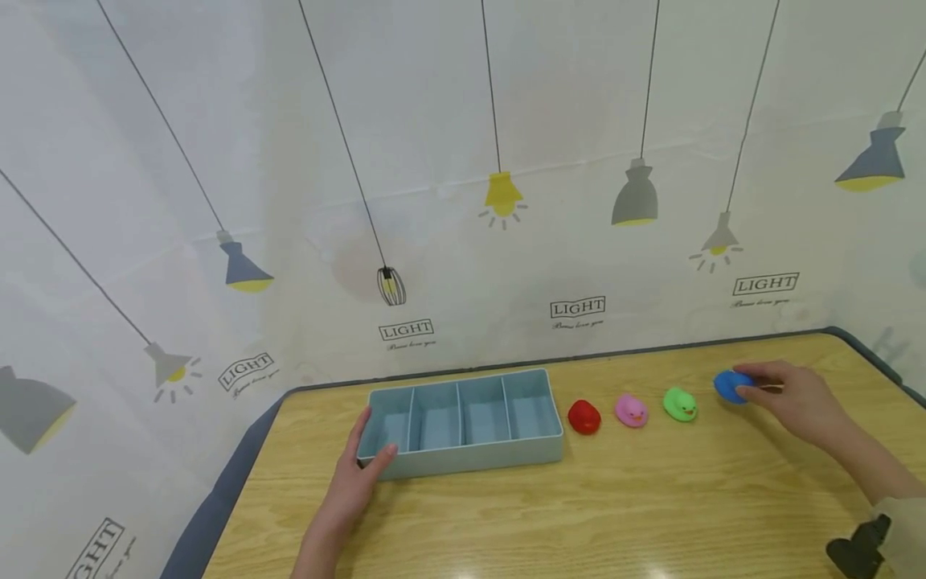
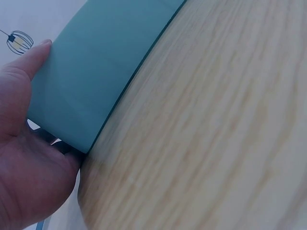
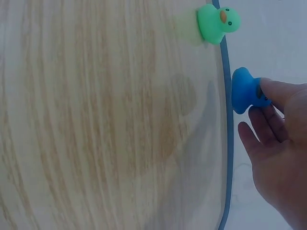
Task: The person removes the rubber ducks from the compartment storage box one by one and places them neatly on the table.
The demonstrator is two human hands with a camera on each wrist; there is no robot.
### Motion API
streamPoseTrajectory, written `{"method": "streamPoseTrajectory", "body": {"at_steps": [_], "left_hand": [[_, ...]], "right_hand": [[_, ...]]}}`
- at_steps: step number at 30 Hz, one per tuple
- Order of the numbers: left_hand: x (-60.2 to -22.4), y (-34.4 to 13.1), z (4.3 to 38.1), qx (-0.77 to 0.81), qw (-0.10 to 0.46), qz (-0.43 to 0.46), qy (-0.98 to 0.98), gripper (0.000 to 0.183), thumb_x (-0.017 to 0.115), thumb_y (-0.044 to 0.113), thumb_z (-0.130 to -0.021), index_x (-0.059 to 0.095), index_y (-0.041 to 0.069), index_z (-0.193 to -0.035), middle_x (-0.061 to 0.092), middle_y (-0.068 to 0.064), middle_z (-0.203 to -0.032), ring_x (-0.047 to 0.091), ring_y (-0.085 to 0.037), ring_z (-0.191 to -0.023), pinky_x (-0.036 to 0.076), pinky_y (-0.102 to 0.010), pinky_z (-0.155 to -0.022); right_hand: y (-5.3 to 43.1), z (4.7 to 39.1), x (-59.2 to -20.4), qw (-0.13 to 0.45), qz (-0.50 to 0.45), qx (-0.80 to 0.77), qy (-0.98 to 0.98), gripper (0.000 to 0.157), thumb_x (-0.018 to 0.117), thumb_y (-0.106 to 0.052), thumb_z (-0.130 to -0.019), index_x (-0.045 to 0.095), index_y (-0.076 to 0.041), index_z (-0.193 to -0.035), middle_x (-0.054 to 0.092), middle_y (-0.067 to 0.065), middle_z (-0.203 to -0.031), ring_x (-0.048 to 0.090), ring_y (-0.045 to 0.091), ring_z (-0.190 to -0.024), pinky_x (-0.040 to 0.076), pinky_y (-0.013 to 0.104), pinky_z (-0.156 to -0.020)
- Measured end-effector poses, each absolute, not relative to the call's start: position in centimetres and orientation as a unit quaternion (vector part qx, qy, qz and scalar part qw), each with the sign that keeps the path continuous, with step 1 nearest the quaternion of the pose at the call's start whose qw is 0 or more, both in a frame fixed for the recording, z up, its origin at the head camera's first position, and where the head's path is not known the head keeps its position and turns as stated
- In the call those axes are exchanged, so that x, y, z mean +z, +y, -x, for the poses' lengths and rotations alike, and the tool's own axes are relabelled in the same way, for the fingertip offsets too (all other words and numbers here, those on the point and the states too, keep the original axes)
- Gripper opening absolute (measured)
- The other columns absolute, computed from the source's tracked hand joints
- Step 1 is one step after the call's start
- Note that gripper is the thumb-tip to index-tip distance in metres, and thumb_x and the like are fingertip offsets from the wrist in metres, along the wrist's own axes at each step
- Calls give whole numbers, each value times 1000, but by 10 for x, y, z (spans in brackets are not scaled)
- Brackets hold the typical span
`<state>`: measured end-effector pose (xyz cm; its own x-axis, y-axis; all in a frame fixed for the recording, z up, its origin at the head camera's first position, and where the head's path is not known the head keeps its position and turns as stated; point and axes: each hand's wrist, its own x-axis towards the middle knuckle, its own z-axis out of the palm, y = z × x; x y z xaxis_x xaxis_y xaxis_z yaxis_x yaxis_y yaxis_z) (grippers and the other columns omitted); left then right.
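My left hand [image 1: 352, 481] grips the left end of a blue-grey box [image 1: 470, 460] with several compartments in a row, thumb over the front rim and fingers along the end wall. In the left wrist view the box's long side wall [image 2: 105, 62] fills the upper left. My right hand [image 1: 803, 400] pinches a blue rubber duck [image 3: 243, 91] by its head between thumb and fingers. To its left, a green duck [image 1: 680, 404], a pink duck [image 1: 632, 411] and a red duck [image 1: 584, 417] stand in a row on the table, the red one beside the box's right end.
The wood-grain table [image 1: 506, 523] has a dark blue edge [image 1: 694, 346] along the back and sides. Behind it hangs a pale curtain [image 1: 448, 104] printed with lamps and the word LIGHT. A dark strap [image 1: 861, 547] shows at the right sleeve.
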<state>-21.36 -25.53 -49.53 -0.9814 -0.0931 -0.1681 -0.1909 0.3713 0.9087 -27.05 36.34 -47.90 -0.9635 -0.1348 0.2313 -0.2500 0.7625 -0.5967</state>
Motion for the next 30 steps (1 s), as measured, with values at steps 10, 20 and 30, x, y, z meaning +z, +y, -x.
{"method": "streamPoseTrajectory", "body": {"at_steps": [10,20,30], "left_hand": [[-495,-255,214,550,45,85,829,85,64,43,-101,10,33,-166,6,-24,-169,3,-52,-152,5,-72,-117],[-497,-255,214,559,44,89,823,85,65,44,-100,11,35,-166,6,-21,-170,3,-48,-153,6,-71,-118],[-499,-256,215,556,39,81,826,86,65,43,-101,9,33,-166,5,-23,-170,2,-50,-152,5,-72,-117]], "right_hand": [[365,270,-484,71,-102,318,-940,38,69,-9,-99,62,15,-126,60,39,-124,62,55,-106,58,29,-71],[365,272,-487,62,-109,316,-940,36,71,-5,-97,62,17,-124,62,38,-121,63,53,-105,60,34,-74],[359,273,-492,63,-99,311,-943,35,70,-1,-95,61,18,-123,61,39,-119,62,54,-104,57,58,-83]]}}
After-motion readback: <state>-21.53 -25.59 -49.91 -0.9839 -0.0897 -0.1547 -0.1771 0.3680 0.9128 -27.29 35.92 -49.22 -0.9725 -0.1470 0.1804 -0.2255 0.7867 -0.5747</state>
